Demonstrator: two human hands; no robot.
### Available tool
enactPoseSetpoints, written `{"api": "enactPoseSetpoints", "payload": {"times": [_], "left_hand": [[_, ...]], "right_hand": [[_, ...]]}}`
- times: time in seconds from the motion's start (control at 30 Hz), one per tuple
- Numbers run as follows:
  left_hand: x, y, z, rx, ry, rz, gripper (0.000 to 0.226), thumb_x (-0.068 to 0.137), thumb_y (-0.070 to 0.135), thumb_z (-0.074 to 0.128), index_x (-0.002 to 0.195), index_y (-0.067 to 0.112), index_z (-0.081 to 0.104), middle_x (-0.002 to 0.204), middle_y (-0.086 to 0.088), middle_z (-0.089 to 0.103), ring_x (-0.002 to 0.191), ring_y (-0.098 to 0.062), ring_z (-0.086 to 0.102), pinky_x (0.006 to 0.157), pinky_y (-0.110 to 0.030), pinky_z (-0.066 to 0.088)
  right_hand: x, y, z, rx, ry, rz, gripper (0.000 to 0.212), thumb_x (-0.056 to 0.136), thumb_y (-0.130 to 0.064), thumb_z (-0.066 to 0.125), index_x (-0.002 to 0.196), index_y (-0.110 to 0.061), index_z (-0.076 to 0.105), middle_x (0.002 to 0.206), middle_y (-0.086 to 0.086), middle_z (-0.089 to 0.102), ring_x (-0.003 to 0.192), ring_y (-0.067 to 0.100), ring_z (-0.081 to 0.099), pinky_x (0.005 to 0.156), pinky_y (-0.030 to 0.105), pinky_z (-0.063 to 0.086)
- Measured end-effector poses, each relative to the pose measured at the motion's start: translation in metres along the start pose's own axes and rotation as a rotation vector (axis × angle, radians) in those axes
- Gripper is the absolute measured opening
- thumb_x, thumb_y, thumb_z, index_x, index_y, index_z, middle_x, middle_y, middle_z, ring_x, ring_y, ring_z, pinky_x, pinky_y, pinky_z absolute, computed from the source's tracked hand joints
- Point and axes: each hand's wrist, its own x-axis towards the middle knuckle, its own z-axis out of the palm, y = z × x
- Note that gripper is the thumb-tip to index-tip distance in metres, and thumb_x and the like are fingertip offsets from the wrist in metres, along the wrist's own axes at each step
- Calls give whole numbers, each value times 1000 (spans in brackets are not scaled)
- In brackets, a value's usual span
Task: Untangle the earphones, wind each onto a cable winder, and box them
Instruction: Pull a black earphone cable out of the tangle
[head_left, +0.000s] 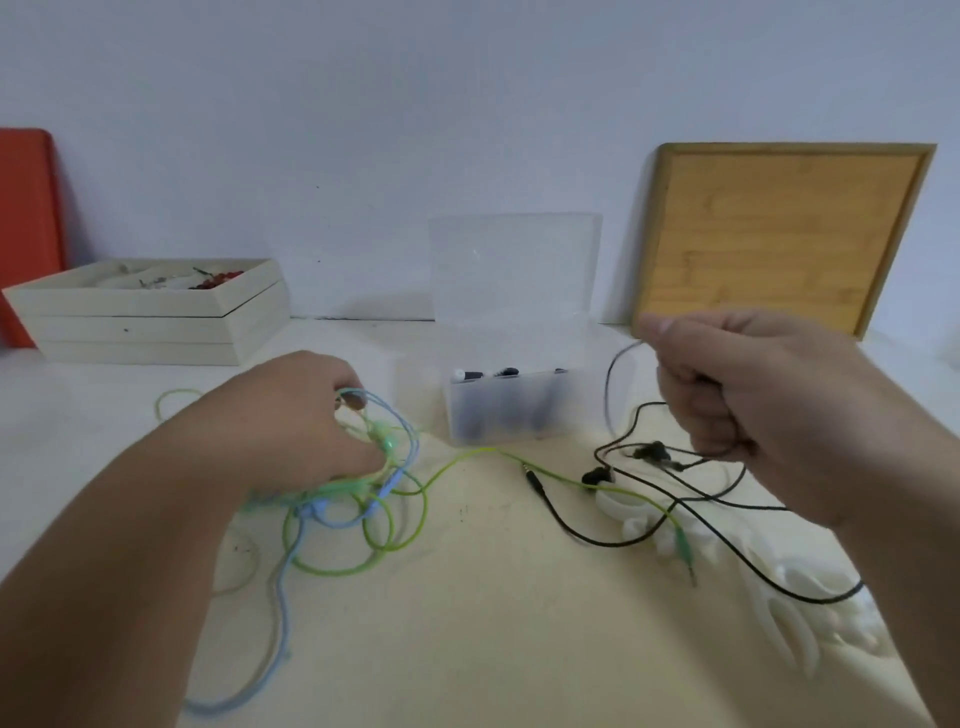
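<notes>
Red board (26, 234) cut by left edge; clear box (509, 410) contents indistinct; white winders (795, 618) blurred.

Pale wall (311, 104) behind cream table (467, 649), wooden board (779, 234) right.

The green earphone cable (332, 571) and blue earphone cable (283, 618) are gripped, tangled, by the left hand (296, 415) at nine o'clock; the black earphone cable (608, 544) is held raised by the right hand (753, 400) at three o'clock.

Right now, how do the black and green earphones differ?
The right hand holds part of the black earphones up; the left hand grips the green earphones on the table. Black runs loose on the right; green is knotted with the blue earphones. Neither is wound or boxed yet.
</notes>
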Motion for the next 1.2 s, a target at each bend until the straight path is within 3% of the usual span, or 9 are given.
{"api": "enactPoseSetpoints", "payload": {"times": [0.2, 0.3, 0.4, 0.57, 0.67, 0.73, 0.97, 1.1, 1.2], "left_hand": [[-15, 21, -7, 237, 209, 20, 43, 87, 60, 56, 123, 36, 58, 95, 11, 58, 100, -15, 55, 82, -30, 42], [-20, 39, -7, 368, 308, 78, 41, 95, 60, 41, 106, 30, 65, 97, 7, 65, 92, -19, 59, 74, -30, 42], [-27, 59, 10, -12, 452, 259, 39, 88, 62, 53, 92, 26, 68, 83, 10, 69, 79, -14, 64, 70, -30, 47], [-35, 87, 48, -833, -187, 438, 104, 55, 50, 92, 144, 32, 43, 115, 25, 65, 110, 15, 57, 101, -22, 47], [-29, 89, 59, -958, -202, 464, 41, 74, 7, 77, 112, 13, 64, 81, 5, 70, 85, -25, 70, 90, -52, 55], [-28, 87, 58, -1003, -188, 434, 28, 75, 10, 70, 102, 18, 67, 82, -10, 73, 86, -43, 67, 90, -64, 51], [-36, 94, 56, -1132, -416, 419, 50, 69, 6, 77, 116, 12, 60, 89, -6, 76, 88, -19, 72, 88, -33, 55], [-37, 98, 59, -1046, -277, 360, 42, 70, 14, 76, 110, 21, 64, 76, -6, 74, 78, -17, 70, 85, -44, 52], [-26, 92, 49, -1064, -66, 287, 15, 82, 17, 71, 97, 20, 71, 68, -2, 72, 72, -16, 69, 75, -31, 47]], "right_hand": [[-3, -5, 1, -98, 92, -48, 44, 74, -46, 71, 57, -13, 47, 45, 1, 35, 49, 19, 24, 52, 35, 15], [-4, -4, -1, -316, 173, -84, 56, 86, -52, 65, 50, -15, 44, 39, -2, 37, 47, 20, 28, 52, 32, 25], [-6, -6, 4, -366, 51, -88, 57, 89, -54, 58, 50, -14, 47, 37, -3, 40, 40, 16, 29, 42, 23, 27], [-8, 2, 18, -212, -278, -24, 41, 90, -39, 64, 61, -10, 63, 48, 2, 54, 41, 15, 39, 43, 22, 32], [-5, 8, 22, -240, -264, -86, 38, 91, -33, 68, 64, -6, 65, 51, 4, 57, 46, 18, 44, 50, 28, 36], [-5, 8, 24, -379, -167, -161, 33, 91, -32, 69, 69, -7, 69, 46, -4, 57, 41, 11, 41, 44, 19, 32], [-2, 13, 33, -276, 61, -249, 36, 90, -33, 69, 65, -7, 68, 45, -8, 44, 40, 6, 37, 41, 11, 28], [-2, 15, 36, -257, 64, -238, 37, 90, -37, 68, 66, -9, 70, 51, 6, 57, 46, 9, 45, 44, 17, 34], [1, 13, 22, -205, 7, -232, 45, 90, -48, 66, 70, -8, 72, 47, 3, 41, 46, 16, 34, 47, 27, 28]]}}
